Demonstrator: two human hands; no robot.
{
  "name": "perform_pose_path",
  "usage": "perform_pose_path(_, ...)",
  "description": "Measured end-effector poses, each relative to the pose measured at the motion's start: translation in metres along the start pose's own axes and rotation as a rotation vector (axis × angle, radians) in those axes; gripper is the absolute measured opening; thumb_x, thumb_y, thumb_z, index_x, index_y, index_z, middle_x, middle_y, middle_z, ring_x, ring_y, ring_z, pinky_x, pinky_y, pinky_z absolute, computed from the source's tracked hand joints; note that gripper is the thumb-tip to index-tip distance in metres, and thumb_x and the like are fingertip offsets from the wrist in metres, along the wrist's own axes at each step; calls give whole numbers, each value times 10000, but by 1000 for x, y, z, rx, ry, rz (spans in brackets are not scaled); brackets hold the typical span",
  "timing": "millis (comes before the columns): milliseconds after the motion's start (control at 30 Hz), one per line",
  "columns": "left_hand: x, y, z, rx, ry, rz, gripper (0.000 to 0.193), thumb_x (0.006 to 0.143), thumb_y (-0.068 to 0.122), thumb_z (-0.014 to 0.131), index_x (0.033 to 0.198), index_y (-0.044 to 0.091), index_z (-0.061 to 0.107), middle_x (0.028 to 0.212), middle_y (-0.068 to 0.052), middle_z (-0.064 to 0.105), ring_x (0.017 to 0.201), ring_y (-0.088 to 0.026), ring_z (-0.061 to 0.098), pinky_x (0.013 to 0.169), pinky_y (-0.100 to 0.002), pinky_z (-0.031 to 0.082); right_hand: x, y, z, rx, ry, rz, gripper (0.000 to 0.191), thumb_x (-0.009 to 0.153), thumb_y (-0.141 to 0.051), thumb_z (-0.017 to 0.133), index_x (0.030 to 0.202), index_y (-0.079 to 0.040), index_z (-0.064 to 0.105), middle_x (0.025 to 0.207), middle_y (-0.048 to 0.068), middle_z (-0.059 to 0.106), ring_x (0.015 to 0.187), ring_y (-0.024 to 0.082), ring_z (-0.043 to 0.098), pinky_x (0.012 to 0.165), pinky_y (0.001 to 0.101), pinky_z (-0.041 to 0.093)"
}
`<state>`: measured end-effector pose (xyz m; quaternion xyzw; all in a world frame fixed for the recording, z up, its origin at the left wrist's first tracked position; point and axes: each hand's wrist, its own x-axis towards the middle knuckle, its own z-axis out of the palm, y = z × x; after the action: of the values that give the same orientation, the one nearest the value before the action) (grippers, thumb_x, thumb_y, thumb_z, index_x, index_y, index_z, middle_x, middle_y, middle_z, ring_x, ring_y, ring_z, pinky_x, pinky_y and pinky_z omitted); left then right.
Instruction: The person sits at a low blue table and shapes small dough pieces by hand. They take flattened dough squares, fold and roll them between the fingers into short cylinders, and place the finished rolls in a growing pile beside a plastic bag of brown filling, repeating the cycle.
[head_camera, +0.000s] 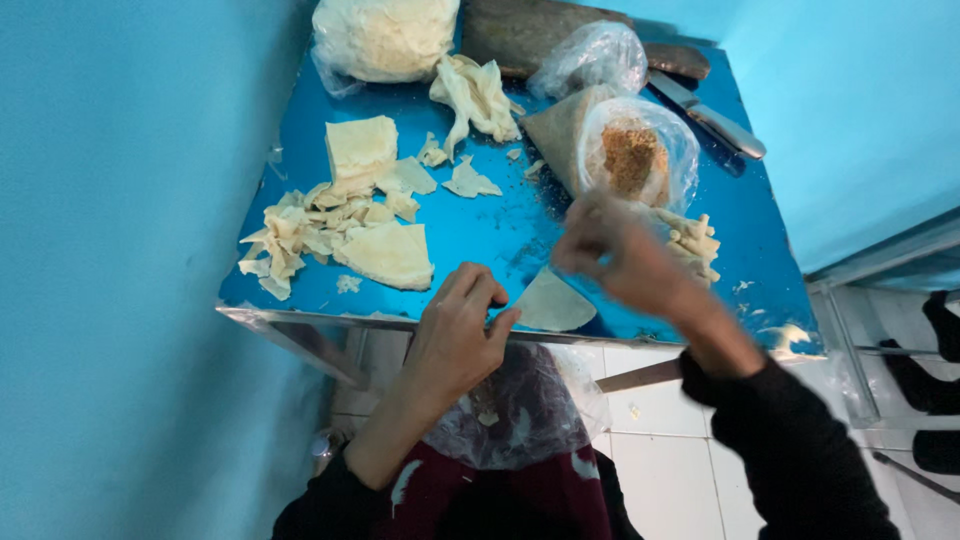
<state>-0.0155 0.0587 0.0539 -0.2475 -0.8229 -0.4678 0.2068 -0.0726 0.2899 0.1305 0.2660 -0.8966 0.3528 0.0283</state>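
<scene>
Left hand (455, 325) pinching dough sheet (550, 302) at table (470, 235) edge, low centre; right hand (610, 250) blurred, grip unclear; sheet liable to slip off.

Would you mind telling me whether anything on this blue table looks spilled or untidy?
Yes: torn dough scraps lie scattered over the left of the blue table, and brown crumbs are spilled beside the open bag of brown filling. Otherwise nothing looks damaged.

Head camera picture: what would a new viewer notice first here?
The bright blue table stands out, strewn with pale dough scraps at its left. At the near edge, the left hand pinches a thin dough sheet, while the blurred right hand is raised before a bag of brown filling.
</scene>
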Motion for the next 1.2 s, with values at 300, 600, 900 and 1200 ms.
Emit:
perform_pose_path(300,-2,-2,3,37,2,28,158,860,54,749,889,23,597,977,-139,573,967,-366,605,811,-477,491,-53,6,56,-274,150,-242,245,918,-15,693,1119,-36,555,1019,107,742,914,324,722,731,408,570)
perform_pose_path(600,2,-2,7,41,17,5,146,876,63,737,891,27,597,935,-148,600,938,-372,610,790,-478,491,-70,8,56,-506,213,-161,405,846,65,645,1223,-71,585,973,127,723,903,335,719,725,433,569)
perform_pose_path(900,7,5,15,12,-19,-68,116,976,117,654,961,44,566,818,-145,665,810,-371,681,668,-491,516,-65,-4,45,-407,198,18,359,914,24,620,1245,-9,485,977,156,710,956,336,699,720,440,555)
perform_pose_path(1200,1,12,19,-165,-3,-63,100,1018,49,561,1114,25,579,1002,-167,719,939,-375,708,750,-458,561,-58,-19,30,-145,62,151,470,906,95,542,1337,-7,388,1090,205,665,1034,336,722,764,456,570)
